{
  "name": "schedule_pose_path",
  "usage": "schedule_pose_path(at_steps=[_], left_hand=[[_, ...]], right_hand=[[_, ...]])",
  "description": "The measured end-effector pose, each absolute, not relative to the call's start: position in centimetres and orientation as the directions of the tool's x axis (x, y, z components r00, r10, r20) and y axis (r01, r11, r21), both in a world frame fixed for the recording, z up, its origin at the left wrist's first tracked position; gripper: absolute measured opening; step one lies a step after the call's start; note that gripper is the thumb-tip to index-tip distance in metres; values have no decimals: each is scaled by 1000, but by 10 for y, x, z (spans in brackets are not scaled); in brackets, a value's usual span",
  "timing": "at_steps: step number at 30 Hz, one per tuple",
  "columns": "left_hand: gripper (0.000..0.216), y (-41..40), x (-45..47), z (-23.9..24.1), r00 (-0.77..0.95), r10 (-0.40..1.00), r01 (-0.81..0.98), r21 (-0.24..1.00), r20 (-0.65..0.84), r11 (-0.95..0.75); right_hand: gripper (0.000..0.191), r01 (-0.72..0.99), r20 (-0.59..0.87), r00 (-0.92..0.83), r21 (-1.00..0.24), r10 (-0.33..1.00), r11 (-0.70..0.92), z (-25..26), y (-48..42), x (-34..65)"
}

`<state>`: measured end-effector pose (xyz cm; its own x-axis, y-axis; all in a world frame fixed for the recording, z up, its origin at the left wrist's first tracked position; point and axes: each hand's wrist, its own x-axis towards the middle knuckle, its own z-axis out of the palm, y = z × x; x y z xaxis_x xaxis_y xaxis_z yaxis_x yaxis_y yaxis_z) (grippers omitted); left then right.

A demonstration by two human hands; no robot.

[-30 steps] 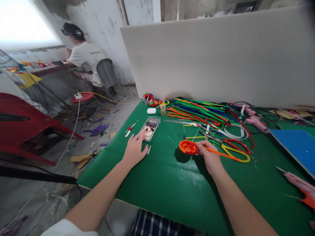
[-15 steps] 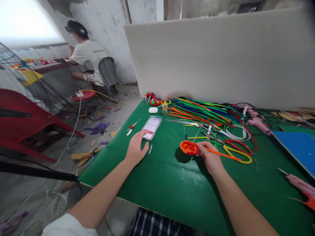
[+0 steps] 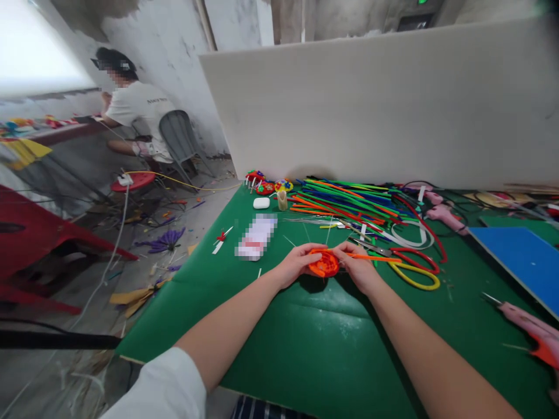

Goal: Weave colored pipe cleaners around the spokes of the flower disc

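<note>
Between my hands is a small round coil of orange pipe cleaner [image 3: 324, 264], held just over the green table. My left hand [image 3: 293, 266] is closed on its left rim, thumb on top. At the right edge my right hand [image 3: 356, 267] pinches the orange pipe cleaner, whose straight loose end [image 3: 384, 258] sticks out to the right. Thin clear strands rise behind the coil. To the left of my hands lies a phone [image 3: 257, 237], its screen blurred out. Scissors [image 3: 414, 273] with red and yellow handles rest right of my right hand.
A pile of coloured pipe cleaners [image 3: 349, 201] lies at the back, beside a small beige cup [image 3: 282, 201] and a white case [image 3: 261, 203]. Pink glue guns [image 3: 524, 326] and a blue board [image 3: 519, 262] are on the right. Another person [image 3: 140, 110] sits far left.
My left hand has left the phone and moved right to grip the orange coil. My right hand still holds the pipe cleaner. The view has shifted slightly.
</note>
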<state>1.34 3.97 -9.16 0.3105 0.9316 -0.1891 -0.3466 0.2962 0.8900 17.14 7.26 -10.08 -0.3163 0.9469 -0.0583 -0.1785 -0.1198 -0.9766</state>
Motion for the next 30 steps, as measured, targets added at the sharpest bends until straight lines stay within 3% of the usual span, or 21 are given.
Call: schedule_pose_path(at_steps=[7, 18, 23, 30], left_hand=[[29, 34, 15, -100, 174, 974, -193, 964, -147, 180], [23, 33, 16, -103, 45, 995, -101, 991, -84, 88], [23, 33, 16, -102, 32, 994, -82, 991, -100, 103], [21, 35, 16, -103, 23, 993, -164, 979, -119, 121]], right_hand=[[14, -75, -11, -279, -997, 960, -33, -99, 62, 166], [19, 62, -9, -206, -998, 979, 4, -103, 60, 165], [25, 15, 58, -164, -998, 985, 61, -101, 59, 164], [24, -105, -40, -212, -993, 976, -63, -101, 57, 164]])
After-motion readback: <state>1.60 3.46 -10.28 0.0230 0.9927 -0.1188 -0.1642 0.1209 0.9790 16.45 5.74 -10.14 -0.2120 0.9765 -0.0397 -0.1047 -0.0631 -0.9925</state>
